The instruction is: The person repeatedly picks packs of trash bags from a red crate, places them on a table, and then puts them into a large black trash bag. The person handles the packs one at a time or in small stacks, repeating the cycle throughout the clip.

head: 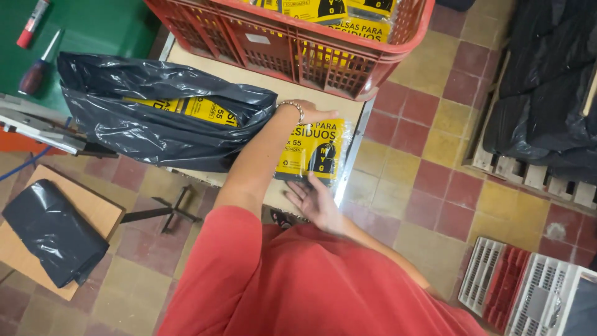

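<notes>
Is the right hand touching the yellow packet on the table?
Touching. The head view shows the right hand with fingertips on the lower edge of the yellow packet, no gap visible.

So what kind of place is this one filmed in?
Probably a small packing workshop. A red plastic crate holds yellow-labelled packets, more sit in a big black bag, and the hands press one such packet on a worktable; tools lie nearby.
</notes>
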